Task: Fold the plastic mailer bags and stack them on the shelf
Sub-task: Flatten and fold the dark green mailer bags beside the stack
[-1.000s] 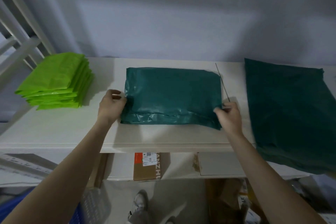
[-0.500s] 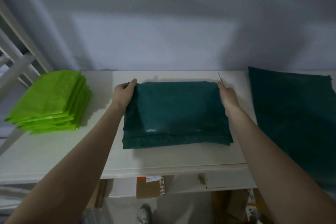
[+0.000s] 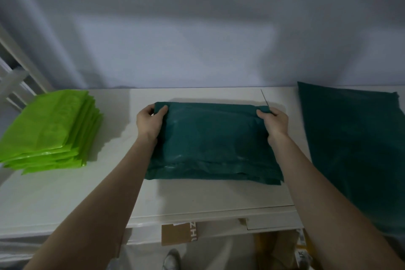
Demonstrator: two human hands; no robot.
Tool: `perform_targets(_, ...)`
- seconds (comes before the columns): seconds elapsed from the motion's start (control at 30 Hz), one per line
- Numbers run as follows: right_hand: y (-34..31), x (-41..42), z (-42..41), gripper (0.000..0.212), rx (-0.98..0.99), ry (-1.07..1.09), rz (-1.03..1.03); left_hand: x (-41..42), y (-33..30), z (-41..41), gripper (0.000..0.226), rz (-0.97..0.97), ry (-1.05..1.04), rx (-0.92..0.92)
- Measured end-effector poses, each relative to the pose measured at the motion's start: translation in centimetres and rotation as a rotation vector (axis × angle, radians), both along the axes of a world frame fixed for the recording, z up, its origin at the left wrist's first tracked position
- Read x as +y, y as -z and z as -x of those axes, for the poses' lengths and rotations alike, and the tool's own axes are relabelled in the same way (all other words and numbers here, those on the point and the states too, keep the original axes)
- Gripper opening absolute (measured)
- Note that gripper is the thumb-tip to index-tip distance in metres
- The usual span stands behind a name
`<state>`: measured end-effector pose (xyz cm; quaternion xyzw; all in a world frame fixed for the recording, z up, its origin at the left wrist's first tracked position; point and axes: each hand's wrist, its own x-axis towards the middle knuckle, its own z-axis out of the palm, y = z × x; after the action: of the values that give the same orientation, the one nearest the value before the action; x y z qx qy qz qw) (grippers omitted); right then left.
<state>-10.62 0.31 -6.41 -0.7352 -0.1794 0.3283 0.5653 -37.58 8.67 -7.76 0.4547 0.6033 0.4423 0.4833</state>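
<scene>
With the left hand [image 3: 149, 121] and right hand [image 3: 274, 122] each pinching a far corner of the folded dark green mailer [image 3: 213, 141] lying mid-shelf [image 3: 54, 195], the slick layers could slide apart if either pinch loosens unevenly, spoiling the fold.

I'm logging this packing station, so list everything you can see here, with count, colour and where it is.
Folded mailer bundle: one, dark green, centre of the shelf, gripped at both far corners.
Lime mailer stack: one pile, bright green, shelf's left end.
Unfolded mailers: dark green, flat, shelf's right end; count unclear.
Shelf: one, white.
Cardboard box: one, brown, below the shelf.
Shoe: one, grey, on the floor.
Left hand: grips the bundle's far left corner.
Right hand: grips the far right corner.
</scene>
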Motion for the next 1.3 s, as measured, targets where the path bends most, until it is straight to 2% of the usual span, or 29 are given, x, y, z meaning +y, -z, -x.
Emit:
perform_targets(0.2,-0.6,-0.3,-0.8,0.029,0.162,0.035,-0.019,0.4,-0.5,-0.8,0.021,0.091,-0.089,-0.134)
perform_targets(0.3,-0.8,-0.1,-0.9,0.033,0.13,0.081,-0.029,0.9,-0.2,-0.8,0.015,0.072,-0.113,-0.009)
perform_targets(0.37,-0.7,0.2,-1.0,0.039,0.087,0.112,-0.002,0.8,-0.3,-1.2,0.023,0.083,-0.126,0.073)
perform_targets(0.43,-0.5,0.7,-1.1,0.046,-0.089,0.165,0.066,0.6,-0.8,-1.4,0.038,0.052,-0.167,0.178)
perform_targets(0.47,-0.7,0.6,-0.9,0.045,-0.303,0.172,0.1,0.4,-1.3,-1.5,0.041,-0.034,-0.191,0.277)
perform_targets(0.53,-1.2,0.4,0.5,0.037,-0.761,0.07,0.053,-0.3,-2.6,-1.8,0.041,-0.322,-0.156,0.452)
perform_targets(0.57,-1.6,0.3,1.8,0.036,-0.885,-0.044,-0.007,-0.8,-3.1,-2.2,0.043,-0.452,-0.066,0.506)
perform_targets(0.63,-1.7,-0.1,4.8,0.046,-1.011,-0.345,-0.019,-2.0,-3.1,-3.2,0.051,-0.571,0.217,0.662)
perform_targets(0.7,-0.6,-0.4,6.6,0.057,-1.112,-0.599,0.122,-3.2,-1.8,-4.0,0.054,-0.514,0.475,0.855)
perform_targets(0.77,0.3,-0.4,6.9,0.062,-1.091,-0.706,0.232,-3.7,-0.6,-4.1,0.057,-0.412,0.58,0.928)
perform_targets(1.17,0.5,0.1,6.7,0.066,-1.078,-0.74,0.339,-3.3,0.0,-4.4,0.058,-0.335,0.559,0.945)
perform_targets(1.3,-0.1,-0.4,6.9,0.066,-1.149,-0.708,0.325,-3.6,-0.4,-4.0,0.056,-0.352,0.57,0.708)
